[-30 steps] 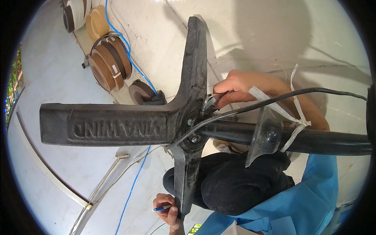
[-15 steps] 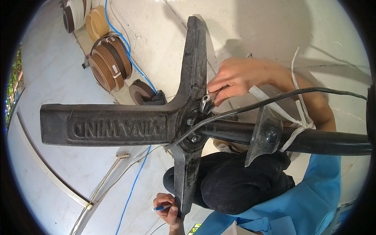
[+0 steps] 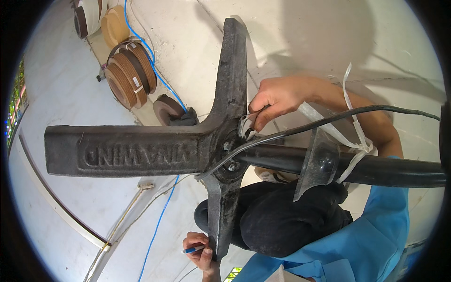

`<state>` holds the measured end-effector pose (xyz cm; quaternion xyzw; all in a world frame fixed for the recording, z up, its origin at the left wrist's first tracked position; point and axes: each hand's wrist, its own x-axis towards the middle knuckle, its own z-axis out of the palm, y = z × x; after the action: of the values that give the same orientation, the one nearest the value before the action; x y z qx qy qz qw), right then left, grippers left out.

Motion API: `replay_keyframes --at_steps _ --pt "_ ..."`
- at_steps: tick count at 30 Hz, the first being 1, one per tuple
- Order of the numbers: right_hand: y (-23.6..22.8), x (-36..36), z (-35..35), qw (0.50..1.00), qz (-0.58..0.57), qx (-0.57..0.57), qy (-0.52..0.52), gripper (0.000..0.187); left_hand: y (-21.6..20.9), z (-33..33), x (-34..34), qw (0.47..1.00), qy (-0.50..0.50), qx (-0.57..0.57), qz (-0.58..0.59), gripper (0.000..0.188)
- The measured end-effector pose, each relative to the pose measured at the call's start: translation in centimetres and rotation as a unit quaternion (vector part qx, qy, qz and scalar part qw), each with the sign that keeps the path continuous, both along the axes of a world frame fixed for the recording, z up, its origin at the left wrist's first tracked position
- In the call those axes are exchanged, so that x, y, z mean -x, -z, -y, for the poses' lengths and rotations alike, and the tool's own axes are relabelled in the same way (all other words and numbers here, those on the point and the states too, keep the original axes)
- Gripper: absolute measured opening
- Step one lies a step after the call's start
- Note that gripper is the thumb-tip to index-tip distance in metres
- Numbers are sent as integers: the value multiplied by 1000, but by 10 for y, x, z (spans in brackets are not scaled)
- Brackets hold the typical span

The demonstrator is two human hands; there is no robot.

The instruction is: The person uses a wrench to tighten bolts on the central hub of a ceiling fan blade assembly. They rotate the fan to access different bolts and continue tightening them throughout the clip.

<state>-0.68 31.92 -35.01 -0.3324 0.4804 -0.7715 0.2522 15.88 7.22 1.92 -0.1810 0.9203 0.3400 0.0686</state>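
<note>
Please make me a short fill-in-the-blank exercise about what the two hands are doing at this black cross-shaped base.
1. The right hand pinches a ___ strip at the hub of the cross-shaped base.
2. The left hand, at the tip of the lower arm of the base, holds a thin tool whose colour is ___.
3. The cross-shaped base has ___ arms, and a black pole joins it at the hub.

Missing words: white; blue; four
</note>
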Motion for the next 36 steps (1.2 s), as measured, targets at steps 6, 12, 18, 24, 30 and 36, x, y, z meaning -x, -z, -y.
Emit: replay_keyframes --at_steps 6,12,18,24,30,36 --pt "9 -13 19 998 33 40 40 33 -5 7 -2 1000 2 -10 24 38" --pt "9 -32 28 989 78 82 93 35 -4 9 -4 1000 -2 -23 11 39" --pt "-6 -55 39 958 226 151 91 35 -2 5 -2 1000 0 -21 7 38" --pt "-19 -77 48 937 293 163 97 35 1 -2 2 999 0 -34 -9 36" --pt "-4 -62 27 978 153 18 137 34 3 -4 3 999 4 -33 -13 33" --pt "-3 -46 12 988 120 8 101 33 1 -4 4 999 24 9 18 40"
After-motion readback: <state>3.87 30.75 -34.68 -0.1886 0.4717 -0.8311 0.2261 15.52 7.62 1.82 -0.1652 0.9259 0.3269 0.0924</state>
